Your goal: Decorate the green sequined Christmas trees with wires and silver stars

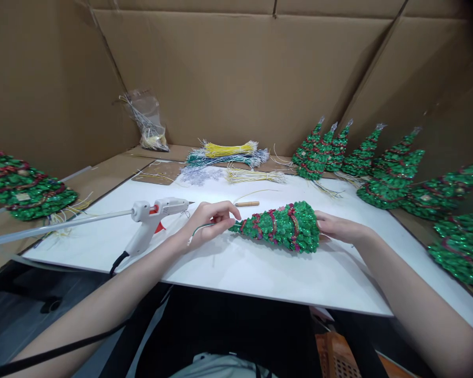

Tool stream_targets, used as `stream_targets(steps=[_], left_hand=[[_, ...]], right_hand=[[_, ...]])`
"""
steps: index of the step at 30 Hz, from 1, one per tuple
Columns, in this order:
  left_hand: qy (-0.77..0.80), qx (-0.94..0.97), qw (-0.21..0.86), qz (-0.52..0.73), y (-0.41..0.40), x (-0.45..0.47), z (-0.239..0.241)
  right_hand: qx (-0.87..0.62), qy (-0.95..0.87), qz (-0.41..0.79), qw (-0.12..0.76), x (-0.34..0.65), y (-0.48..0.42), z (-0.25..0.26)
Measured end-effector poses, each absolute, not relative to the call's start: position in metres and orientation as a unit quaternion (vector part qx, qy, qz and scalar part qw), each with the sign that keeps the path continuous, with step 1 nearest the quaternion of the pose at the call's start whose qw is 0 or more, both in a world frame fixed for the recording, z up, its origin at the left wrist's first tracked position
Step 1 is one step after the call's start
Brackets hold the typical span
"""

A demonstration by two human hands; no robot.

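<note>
A green sequinned cone-shaped Christmas tree (284, 227) with red garlands lies on its side on the white board (260, 268), tip pointing left. My left hand (211, 221) is closed in a pinch at the tip, fingers on thin green and white wires there. My right hand (337, 227) grips the tree's wide base, fingers partly hidden behind it. A white hot glue gun (153, 218) stands just left of my left hand, a long clear glue stick (55, 227) reaching out of its back.
Several finished green trees (378, 168) lie along the right edge and one tree (26, 186) at far left. Bundles of yellow, green and white wires (230, 155) lie at the back, with a plastic bag (147, 123). A small wooden-handled tool (246, 203) lies mid-table. Cardboard walls surround the table.
</note>
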State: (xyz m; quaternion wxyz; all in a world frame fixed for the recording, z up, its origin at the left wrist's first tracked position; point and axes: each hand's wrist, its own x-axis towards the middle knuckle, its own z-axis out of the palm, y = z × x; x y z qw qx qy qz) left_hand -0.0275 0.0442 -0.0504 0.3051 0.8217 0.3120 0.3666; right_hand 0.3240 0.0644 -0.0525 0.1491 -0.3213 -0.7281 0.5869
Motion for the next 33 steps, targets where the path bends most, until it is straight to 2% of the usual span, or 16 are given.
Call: stream_targets(steps=[13, 23, 33], left_hand=[[0.338, 0.832, 0.287, 0.331, 0.0434, -0.0216, -0.0516], [0.317, 0.819, 0.307, 0.368, 0.0409, -0.0303, -0.0471], [0.321, 0.826, 0.3, 0.354, 0.0436, -0.0257, -0.0509]], right_hand=[[-0.306, -0.728, 0.599, 0.137, 0.3252, 0.0652, -0.052], [-0.308, -0.73, 0.595, 0.133, 0.3284, 0.0658, -0.0541], [-0.327, -0.718, 0.598, 0.138, 0.3301, 0.0657, -0.0507]])
